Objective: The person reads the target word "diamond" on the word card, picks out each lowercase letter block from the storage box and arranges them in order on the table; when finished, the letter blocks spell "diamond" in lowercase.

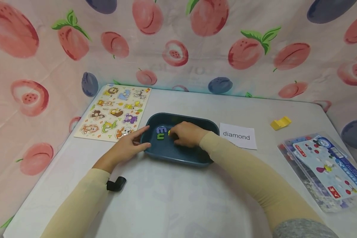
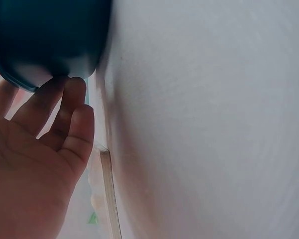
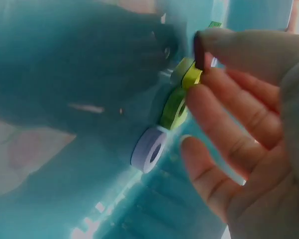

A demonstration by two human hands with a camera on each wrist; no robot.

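A dark teal tray (image 1: 178, 155) stands mid-table. My left hand (image 1: 126, 147) holds its left end, thumb and a finger at the rim; in the left wrist view the other fingers (image 2: 77, 119) curve against the outer wall. Inside the tray lie a purple-blue letter (image 1: 161, 129), a green letter (image 1: 160, 136) and a yellow letter (image 1: 170, 132) partly covered by my right hand (image 1: 190, 134). That hand reaches in from the right and pinches a small dark red piece (image 3: 199, 50) between thumb and index finger. A lavender ring-shaped letter (image 3: 149, 149) and a green one (image 3: 174, 108) lie below its fingers.
A card printed "diamond" (image 1: 238, 136) lies right of the tray. Behind left is an animal puzzle board (image 1: 111, 112). A yellow block (image 1: 281, 123) and a clear plastic box (image 1: 327, 168) with a printed sheet are at the right. A fruit-patterned cloth (image 1: 178, 39) hangs behind.
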